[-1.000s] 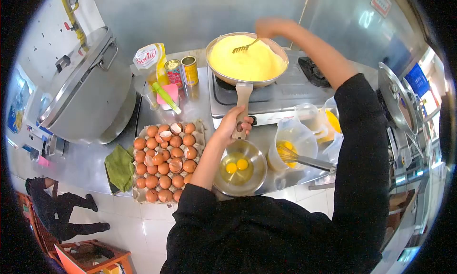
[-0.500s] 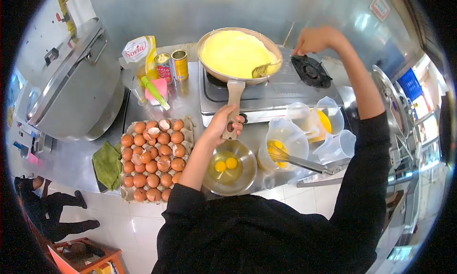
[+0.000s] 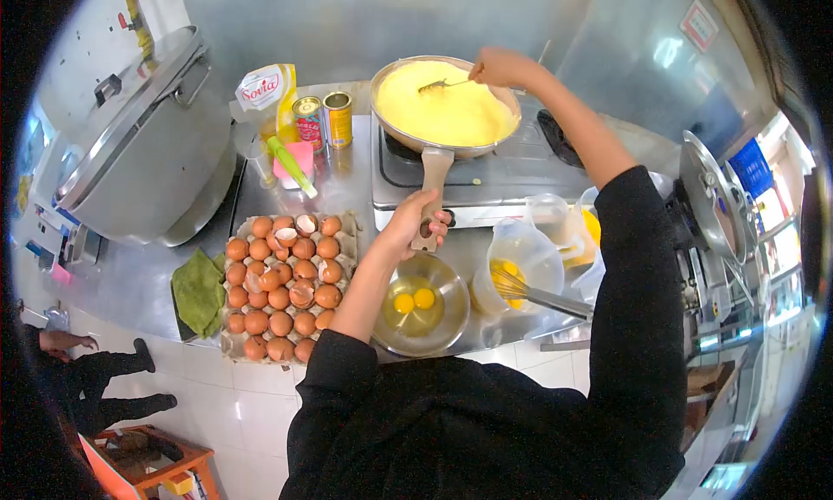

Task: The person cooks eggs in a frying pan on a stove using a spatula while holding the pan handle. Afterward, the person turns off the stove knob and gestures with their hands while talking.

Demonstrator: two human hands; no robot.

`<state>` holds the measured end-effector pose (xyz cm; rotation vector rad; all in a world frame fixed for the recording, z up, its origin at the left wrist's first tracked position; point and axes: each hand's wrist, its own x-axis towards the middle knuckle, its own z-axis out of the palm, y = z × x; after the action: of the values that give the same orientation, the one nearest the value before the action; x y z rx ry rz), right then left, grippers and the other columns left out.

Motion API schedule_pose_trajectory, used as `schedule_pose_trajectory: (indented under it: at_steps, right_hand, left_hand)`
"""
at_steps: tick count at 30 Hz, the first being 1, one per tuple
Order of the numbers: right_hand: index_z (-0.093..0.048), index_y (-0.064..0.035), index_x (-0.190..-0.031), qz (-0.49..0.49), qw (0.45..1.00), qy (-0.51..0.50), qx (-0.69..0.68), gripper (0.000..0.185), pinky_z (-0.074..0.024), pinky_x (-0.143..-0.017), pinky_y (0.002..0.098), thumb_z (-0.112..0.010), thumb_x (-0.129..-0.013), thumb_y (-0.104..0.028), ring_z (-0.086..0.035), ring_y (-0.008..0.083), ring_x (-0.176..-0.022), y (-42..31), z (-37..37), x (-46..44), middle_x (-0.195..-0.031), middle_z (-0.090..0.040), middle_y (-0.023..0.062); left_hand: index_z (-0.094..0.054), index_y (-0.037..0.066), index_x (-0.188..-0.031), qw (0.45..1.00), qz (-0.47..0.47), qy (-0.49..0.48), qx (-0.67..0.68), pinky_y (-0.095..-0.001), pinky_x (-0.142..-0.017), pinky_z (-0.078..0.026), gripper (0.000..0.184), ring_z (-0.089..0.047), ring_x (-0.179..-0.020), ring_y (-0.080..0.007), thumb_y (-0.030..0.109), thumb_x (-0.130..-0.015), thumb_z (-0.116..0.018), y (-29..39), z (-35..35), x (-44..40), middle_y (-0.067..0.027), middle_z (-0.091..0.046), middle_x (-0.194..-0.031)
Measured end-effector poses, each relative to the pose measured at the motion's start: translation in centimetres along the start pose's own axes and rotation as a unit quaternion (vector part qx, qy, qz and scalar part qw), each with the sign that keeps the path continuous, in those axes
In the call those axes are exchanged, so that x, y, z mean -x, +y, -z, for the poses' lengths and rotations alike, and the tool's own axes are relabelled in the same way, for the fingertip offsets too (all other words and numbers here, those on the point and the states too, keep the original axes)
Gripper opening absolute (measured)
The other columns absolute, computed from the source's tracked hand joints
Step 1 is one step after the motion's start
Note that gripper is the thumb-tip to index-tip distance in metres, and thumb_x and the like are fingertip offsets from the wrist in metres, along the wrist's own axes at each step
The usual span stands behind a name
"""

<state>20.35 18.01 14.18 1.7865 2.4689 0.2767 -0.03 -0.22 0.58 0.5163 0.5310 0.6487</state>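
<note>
My left hand is closed round the beige handle of a frying pan on the gas stove. Bright yellow egg mixture covers the pan's inside. Above the pan's far right rim, my right hand pinches the thin handle of a fork, whose head is at the mixture's surface. A steel bowl below the pan handle holds two raw egg yolks. To its right stands a clear plastic jug with yolk in it and a whisk leaning across.
A carton of brown eggs and broken shells sits left of my left forearm, beside a green cloth. Behind are two cans, a Sovia pouch and a large steel pot. Another person's legs show at lower left.
My right hand has moved left over the pan, carrying the fork from the right side of the mixture to its far middle. My left hand still grips the handle.
</note>
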Motion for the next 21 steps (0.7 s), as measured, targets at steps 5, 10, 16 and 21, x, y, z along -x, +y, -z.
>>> schedule_pose_trajectory:
  at_steps: [5, 10, 16, 21]
  right_hand:
    - [-0.064, -0.0163, -0.091, -0.03, 0.991, -0.102, 0.084, 0.028, -0.0392, -0.043, 0.0299, -0.06, -0.063, -0.02, -0.05, 0.0157, -0.049, -1.8, 11.0, 2.1, -0.066, -0.059, 0.0072]
    - [-0.061, -0.0007, -0.08, -0.072, 0.933, -0.284, 0.209, 0.049, -0.0409, -0.056, 0.0368, -0.061, -0.064, -0.047, -0.049, 0.0243, -0.06, -2.6, 17.2, 3.5, -0.069, -0.055, 0.0127]
    - [-0.062, -0.0211, -0.096, -0.115, 0.903, -0.394, 0.129, 0.032, -0.0284, -0.035, 0.0253, -0.058, -0.064, -0.018, -0.038, 0.0119, -0.04, -2.5, 12.6, 4.7, -0.051, -0.045, 0.0039]
    - [-0.062, -0.0211, -0.095, -0.124, 0.939, -0.318, 0.049, 0.029, -0.0267, -0.036, 0.0267, -0.057, -0.066, -0.02, -0.032, 0.0126, -0.04, 0.2, 9.7, 5.0, -0.053, -0.042, 0.0034]
  left_hand:
    - [-0.033, 0.016, -0.089, 1.0, -0.011, -0.001, 0.004, -0.0214, -0.039, -0.037, 0.017, -0.036, -0.043, -0.003, 0.028, -0.083, -0.043, -0.1, 0.0, -0.1, 0.0043, -0.039, -0.061]
    - [-0.031, 0.015, -0.088, 1.0, -0.005, 0.023, 0.01, -0.0236, -0.04, -0.038, 0.017, -0.038, -0.044, -0.0059, 0.027, -0.083, -0.042, -0.3, 0.4, -0.4, -0.0011, -0.043, -0.063]
    - [-0.032, 0.014, -0.089, 1.0, -0.021, 0.0, 0.014, -0.0226, -0.04, -0.037, 0.018, -0.037, -0.043, -0.0048, 0.028, -0.083, -0.042, -0.4, 0.5, -0.5, 0.0007, -0.042, -0.062]
    - [-0.031, 0.015, -0.09, 0.998, -0.024, 0.046, -0.021, -0.0222, -0.04, -0.038, 0.016, -0.037, -0.043, -0.0043, 0.027, -0.084, -0.04, -0.1, -0.3, 0.2, 0.0021, -0.04, -0.061]
